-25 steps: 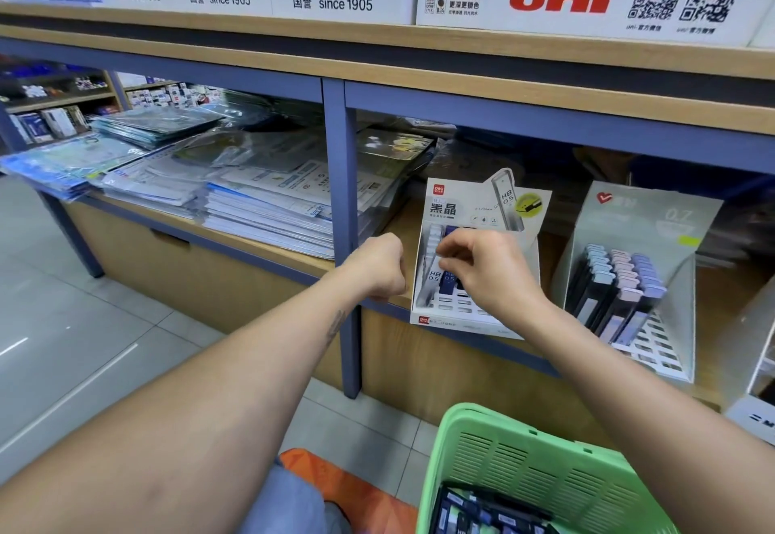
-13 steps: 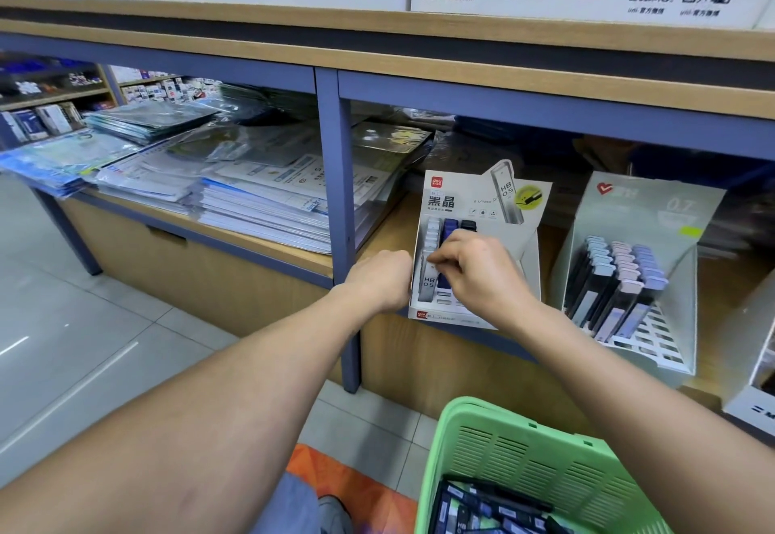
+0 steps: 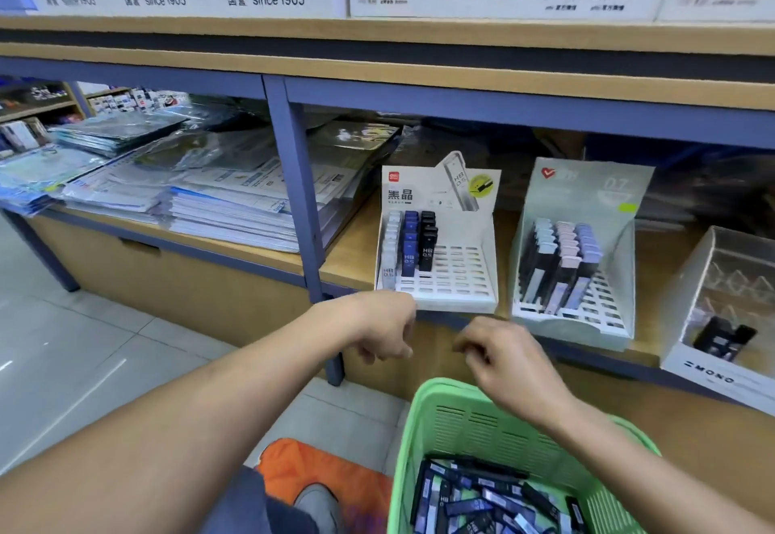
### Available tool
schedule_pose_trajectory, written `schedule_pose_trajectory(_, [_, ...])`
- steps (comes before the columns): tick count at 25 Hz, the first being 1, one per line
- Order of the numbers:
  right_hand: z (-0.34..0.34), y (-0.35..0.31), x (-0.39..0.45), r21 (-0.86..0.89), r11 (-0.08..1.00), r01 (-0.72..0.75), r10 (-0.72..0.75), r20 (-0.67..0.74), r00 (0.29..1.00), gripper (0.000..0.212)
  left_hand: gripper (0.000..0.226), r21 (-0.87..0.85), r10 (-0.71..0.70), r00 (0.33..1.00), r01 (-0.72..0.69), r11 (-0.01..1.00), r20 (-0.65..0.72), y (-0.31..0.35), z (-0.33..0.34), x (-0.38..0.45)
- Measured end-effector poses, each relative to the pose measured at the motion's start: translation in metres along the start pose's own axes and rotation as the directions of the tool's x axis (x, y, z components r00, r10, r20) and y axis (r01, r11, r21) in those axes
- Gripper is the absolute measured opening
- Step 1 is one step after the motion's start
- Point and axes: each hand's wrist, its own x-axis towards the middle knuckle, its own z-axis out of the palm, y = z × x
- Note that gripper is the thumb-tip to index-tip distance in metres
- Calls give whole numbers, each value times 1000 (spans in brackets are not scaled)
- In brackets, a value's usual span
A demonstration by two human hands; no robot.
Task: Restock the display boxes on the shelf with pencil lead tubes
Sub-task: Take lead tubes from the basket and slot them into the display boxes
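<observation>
A white display box (image 3: 457, 303) marked HB 0.5 stands on the wooden shelf, with white, blue and black lead tubes (image 3: 411, 248) in its three left columns. The slots to their right hold nothing. My left hand (image 3: 383, 328) hangs just below the box's front left corner, fingers loosely curled, nothing visible in it. My right hand (image 3: 503, 359) hovers lower, over the green basket (image 3: 482, 428), fingers bent and holding nothing I can see. Several loose lead tubes (image 3: 482, 500) lie in the basket.
A translucent display box (image 3: 587, 326) with pastel-capped tubes stands to the right, then a clear MONO box (image 3: 713, 374). Stacked notebooks (image 3: 218, 206) fill the left bay behind a blue post (image 3: 293, 198). An upper shelf edge (image 3: 461, 68) overhangs.
Both hands have drawn back and down from the white box toward the basket. The right hand has left the tubes it was touching; the black column now shows.
</observation>
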Motion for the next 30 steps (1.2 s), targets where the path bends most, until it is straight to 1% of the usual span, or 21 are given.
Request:
schedule_pose_trajectory(1, [11,15,-15,-40,997,-61,66,135,989,21,18,62,38,999,-38,997,-4,15,15,7])
schedule_pose_trajectory(3, [34,48,-43,-111,979,-171,200,351,915,27,9,188,86,996,-82,979,-15,44,49,23])
schedule_pose_trajectory(5, [53,83,-71,-111,952,-284,303,461,834,30,2,269,103,994,-107,957,31,70,86,44])
schedule_pose_trajectory(6, [64,100,-85,-101,930,-352,354,498,792,29,4,275,103,993,-115,955,57,81,103,54])
schedule_pose_trajectory(9, [93,134,-121,-127,866,-484,468,546,695,24,23,211,61,991,-86,974,120,104,158,81])
schedule_pose_trajectory(11, [115,154,-143,-168,821,-545,534,563,631,27,25,130,36,985,-58,990,166,120,201,96])
schedule_pose_trajectory(12, [126,163,-152,-190,808,-557,554,566,610,35,28,104,25,980,-46,993,200,125,223,101])
schedule_pose_trajectory(14, [145,180,-167,-234,807,-543,566,569,597,54,56,100,21,972,-45,994,235,128,264,113])
schedule_pose_trajectory(16, [161,191,-181,-292,805,-517,580,571,581,74,79,110,13,977,-37,993,212,126,295,123])
schedule_pose_trajectory(19, [180,203,-195,-378,747,-547,652,576,493,98,94,100,0,976,-22,995,216,124,320,140])
schedule_pose_trajectory(21, [190,210,-198,-398,730,-556,664,607,437,110,102,99,21,975,-44,994,221,125,332,154])
schedule_pose_trajectory(22, [195,212,-198,-400,733,-550,657,626,420,115,107,101,34,975,-57,993,219,128,337,160])
schedule_pose_trajectory(25, [204,214,-194,-422,737,-528,654,642,400,128,116,155,62,983,-89,984,174,138,349,170])
schedule_pose_trajectory(26, [208,214,-194,-432,738,-518,658,631,411,130,116,183,62,986,-90,979,154,140,352,172])
schedule_pose_trajectory(27, [211,215,-194,-444,742,-503,661,609,438,129,114,203,59,989,-86,975,136,141,353,173])
schedule_pose_trajectory(28, [213,216,-195,-451,748,-486,659,587,470,126,111,212,58,990,-85,974,132,140,354,175])
schedule_pose_trajectory(30, [215,218,-196,-445,757,-478,651,569,502,119,104,212,68,986,-100,972,153,139,354,180])
